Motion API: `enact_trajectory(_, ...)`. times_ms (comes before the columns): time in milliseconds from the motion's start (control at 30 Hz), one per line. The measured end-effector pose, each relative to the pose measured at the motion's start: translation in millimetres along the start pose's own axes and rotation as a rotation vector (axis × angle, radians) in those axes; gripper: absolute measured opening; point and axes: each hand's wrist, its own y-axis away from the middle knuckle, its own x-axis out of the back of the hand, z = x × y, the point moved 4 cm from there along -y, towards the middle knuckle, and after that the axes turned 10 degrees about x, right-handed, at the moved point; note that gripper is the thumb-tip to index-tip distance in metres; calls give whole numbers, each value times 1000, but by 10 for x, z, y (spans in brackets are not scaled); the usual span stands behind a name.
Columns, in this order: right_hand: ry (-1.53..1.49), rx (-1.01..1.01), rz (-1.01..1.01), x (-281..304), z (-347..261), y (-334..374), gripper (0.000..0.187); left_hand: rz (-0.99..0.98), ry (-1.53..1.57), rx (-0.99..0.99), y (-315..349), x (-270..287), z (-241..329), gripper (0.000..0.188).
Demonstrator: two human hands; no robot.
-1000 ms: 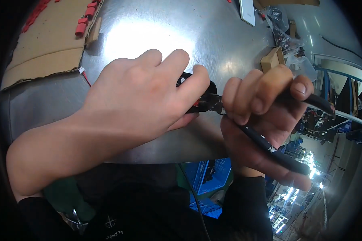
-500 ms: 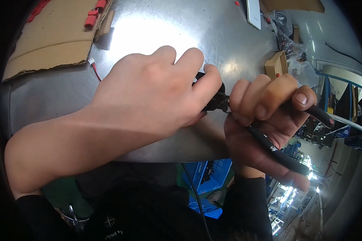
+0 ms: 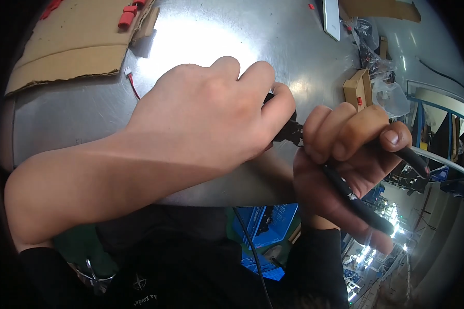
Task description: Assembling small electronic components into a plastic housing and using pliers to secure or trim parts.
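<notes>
Pliers (image 3: pixel 363 208) with black handles are sitting in the right hand (image 3: pixel 345 141), over the right side of the metal table (image 3: pixel 314 67). Right fingers are curling around the upper handle; the lower handle is running across the palm and along the thumb. The handles are standing apart. The coating on the lower one is showing a pale worn patch. The nose is pointing left, reaching right up to the other hand. Cannot tell what the jaws are biting on, if anything.

Left hand (image 3: pixel 216 110) is bending over from above, knuckles up, fingers folded around a black part (image 3: pixel 269 97) (mostly hidden, only slivers showing by the forefinger).

Around them: cardboard sheet (image 3: pixel 72 49) is lying upper left, red pieces (image 3: pixel 127 18) resting near its edge. White connector (image 3: pixel 128 70) on a red wire is sticking out beyond the left hand. Small cardboard box (image 3: pixel 357 88) is sitting past the right hand, next to clear plastic bags (image 3: pixel 392 98). White slab (image 3: pixel 331 20) is lying farther back. Blue crate (image 3: pixel 276 226) is standing below the table edge.
</notes>
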Motion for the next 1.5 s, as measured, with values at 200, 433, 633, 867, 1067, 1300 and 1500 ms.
enact_trajectory(200, -42, -26, 18, 15, 10, 6, 112, 19, -20, -2, -10, -7, 1, 63)
enact_trajectory(433, -53, -44, 67, 4, 15, 1, 109, 9, -26, -3, 5, 3, 2, 62)
enact_trajectory(633, -45, 3, 21, -36, 22, -16, 107, 21, -34, -12, -15, 13, 13, 64)
enact_trajectory(867, -43, -25, 150, -69, 1, 40, 75, -79, 22, 61, -36, 14, -16, 63)
enact_trajectory(1067, -23, 38, -79, -110, 24, 38, 96, -162, 205, 116, -46, 20, -71, 60)
enact_trajectory(1300, 27, -51, -68, -144, -75, 56, 95, -122, 256, 80, -46, 6, -102, 61)
enact_trajectory(1500, -98, 80, 4, 144, -94, 32, 95, -32, 217, 1, -22, 101, 1, 64)
